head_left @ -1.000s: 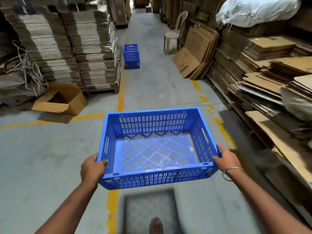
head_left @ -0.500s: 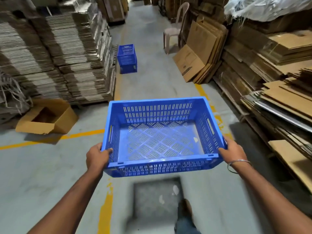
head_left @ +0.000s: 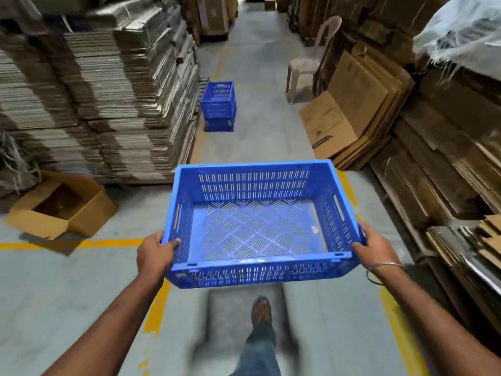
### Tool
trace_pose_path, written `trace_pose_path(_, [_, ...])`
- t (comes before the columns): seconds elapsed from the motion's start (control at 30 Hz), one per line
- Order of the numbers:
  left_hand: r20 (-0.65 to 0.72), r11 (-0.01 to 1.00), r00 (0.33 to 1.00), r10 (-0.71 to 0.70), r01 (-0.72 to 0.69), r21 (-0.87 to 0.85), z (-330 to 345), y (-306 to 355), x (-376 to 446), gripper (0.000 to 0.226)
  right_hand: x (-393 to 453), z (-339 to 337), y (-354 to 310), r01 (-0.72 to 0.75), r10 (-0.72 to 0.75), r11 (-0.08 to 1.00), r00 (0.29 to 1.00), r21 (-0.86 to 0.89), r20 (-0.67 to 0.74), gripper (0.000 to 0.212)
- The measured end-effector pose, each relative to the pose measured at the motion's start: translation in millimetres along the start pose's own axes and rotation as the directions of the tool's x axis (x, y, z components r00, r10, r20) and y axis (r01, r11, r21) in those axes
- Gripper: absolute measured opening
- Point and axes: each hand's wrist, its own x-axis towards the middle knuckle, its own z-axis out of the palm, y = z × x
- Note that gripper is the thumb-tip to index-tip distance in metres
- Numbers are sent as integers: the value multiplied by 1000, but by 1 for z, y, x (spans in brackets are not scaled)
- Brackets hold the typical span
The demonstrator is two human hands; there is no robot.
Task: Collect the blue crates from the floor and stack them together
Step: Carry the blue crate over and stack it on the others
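I carry an empty blue slotted crate [head_left: 254, 229] level in front of me, above the grey floor. My left hand [head_left: 154, 252] grips its left rim near the front corner, thumb over the edge. My right hand [head_left: 375, 246] grips the right rim, a metal bangle on that wrist. Farther up the aisle a stack of blue crates [head_left: 218, 107] stands on the floor beside the cardboard piles.
Tall piles of flat cardboard [head_left: 108, 99] line the left side, with an open carton [head_left: 62, 207] on the floor before them. Leaning cardboard sheets [head_left: 349, 112] and a plastic chair [head_left: 309, 61] stand on the right. Yellow floor lines [head_left: 81, 243] mark the aisle. My shoe [head_left: 261, 312] steps forward below the crate.
I have walked forward along the aisle with the crate in both hands. The blue stack ahead looks larger and nearer, and the open carton has slid toward the left edge.
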Motion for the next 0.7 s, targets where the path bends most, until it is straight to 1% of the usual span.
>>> trace_pose_path(0.13, [0,1000,1000,11,-11,-4,45,56,88,13,109,7,-33,-23,24,999,1000,30,-18,51])
trace_pose_path(0.2, [9,1000,1000,-1,1,-10,63,90,132,14,164,5,-52,-17,18,1000,1000,4,-10,50])
trace_pose_path(0.3, [31,1000,1000,3,-4,12,91,135,196,23,242,-2,-71,-26,26,1000,1000,-4,-11,50])
trace_pose_path(0.4, [36,1000,999,-3,2,12,121,182,254,30,314,-6,-85,-19,20,999,1000,29,-20,51])
trace_pose_path(0.5, [54,1000,998,28,-29,12,157,231,311,36,392,-5,-95,-27,28,997,999,76,-21,54])
trace_pose_path(0.6, [47,1000,999,27,-28,14,201,278,363,23,477,-3,-104,-2,2,995,1000,99,-7,56])
trace_pose_path(0.7, [16,1000,1000,8,-8,-9,241,325,409,24,572,-6,-111,-12,9,993,1000,118,20,53])
